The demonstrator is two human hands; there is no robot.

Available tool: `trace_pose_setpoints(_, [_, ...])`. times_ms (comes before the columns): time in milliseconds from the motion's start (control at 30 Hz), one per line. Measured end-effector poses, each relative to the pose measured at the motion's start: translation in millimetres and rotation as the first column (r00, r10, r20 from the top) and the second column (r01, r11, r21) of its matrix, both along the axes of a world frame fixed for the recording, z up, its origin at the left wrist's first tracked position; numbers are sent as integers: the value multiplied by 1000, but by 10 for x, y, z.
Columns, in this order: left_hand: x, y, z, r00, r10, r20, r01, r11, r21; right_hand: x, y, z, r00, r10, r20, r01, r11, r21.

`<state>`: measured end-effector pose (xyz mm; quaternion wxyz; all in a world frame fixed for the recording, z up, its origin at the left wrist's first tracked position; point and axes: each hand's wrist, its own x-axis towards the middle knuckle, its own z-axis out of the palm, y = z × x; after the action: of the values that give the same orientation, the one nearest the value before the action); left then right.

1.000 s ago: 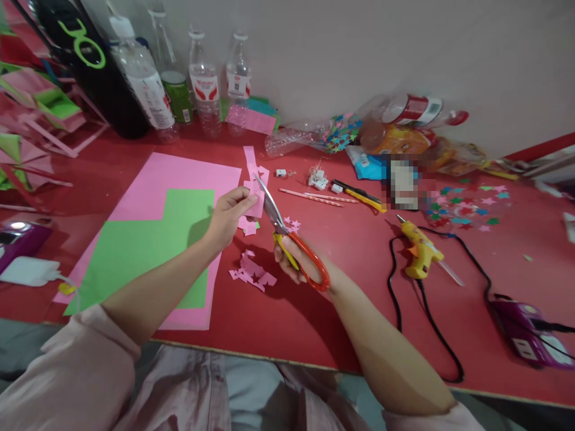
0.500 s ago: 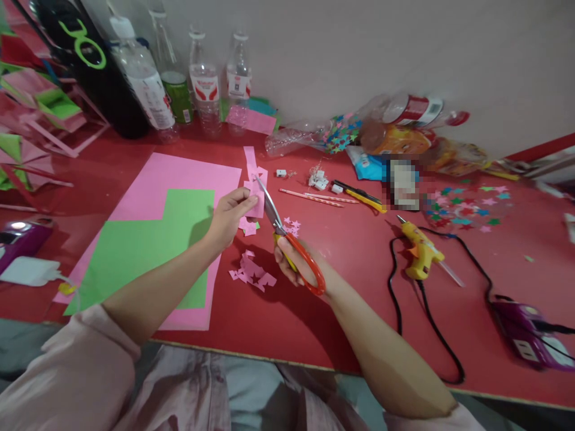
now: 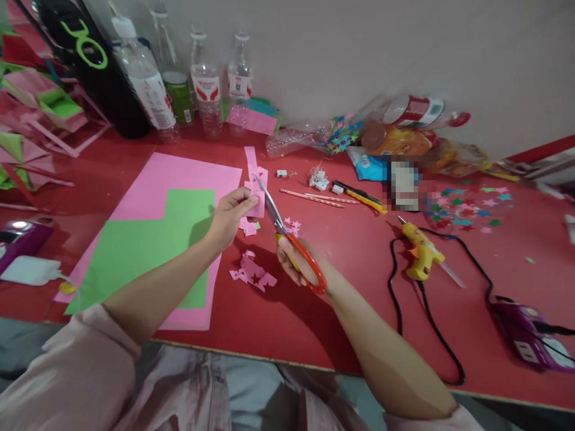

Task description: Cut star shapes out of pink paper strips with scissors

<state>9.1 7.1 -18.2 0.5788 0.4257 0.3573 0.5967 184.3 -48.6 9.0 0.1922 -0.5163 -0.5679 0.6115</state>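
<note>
My left hand pinches a small piece of pink paper with cut-outs near its top. My right hand is closed round the handles of a pair of scissors, one handle orange-red and the other yellow. The blade tips meet the upper part of the pink piece. Just below the paper lie small pink stars and, nearer to me, pink paper scraps with star-shaped holes. A green sheet rests on a larger pink sheet under my left forearm.
Pencils and a yellow-black cutter lie ahead. To the right are a yellow glue gun with its cord, coloured stars and a purple power box. Plastic bottles stand along the wall; paper models fill the left.
Almost nothing differs. The right hand and scissors sit very slightly to the right in the picture, with the blade tips still at the pink piece.
</note>
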Motion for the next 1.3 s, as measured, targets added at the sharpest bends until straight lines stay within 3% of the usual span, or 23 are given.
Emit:
trace_pose_setpoints(300, [-33,6,80,1000,25,13,-24,995,-96,72,91,84,997,10,80,-8,1000,-25])
trace_pose_setpoints(367, [-60,23,91,998,32,57,-24,991,-134,84,109,83,997,20,81,-15,998,-55])
trace_pose_setpoints(433, [-83,40,88,992,18,124,4,986,-169,88,107,76,998,4,61,-4,1000,-3])
trace_pose_setpoints(600, [-51,16,70,948,-286,142,314,919,-239,74,69,40,1000,-12,-18,14,996,91])
trace_pose_setpoints(633, [-34,4,73,942,-310,129,333,912,-239,70,65,34,1000,-12,-22,14,996,90])
trace_pose_setpoints(700, [-9,-11,80,958,-265,113,284,930,-231,63,63,28,1000,-11,-16,12,997,70])
trace_pose_setpoints(833, [-19,17,75,994,-65,86,79,982,-171,49,72,45,999,-13,41,13,1000,0])
trace_pose_setpoints(967, [-49,60,41,991,90,95,-80,992,-102,39,69,56,997,-9,80,11,1000,-24])
trace_pose_setpoints(1300, [-45,52,58,988,147,51,-144,988,-56,2,36,40,995,8,95,-5,1000,-26])
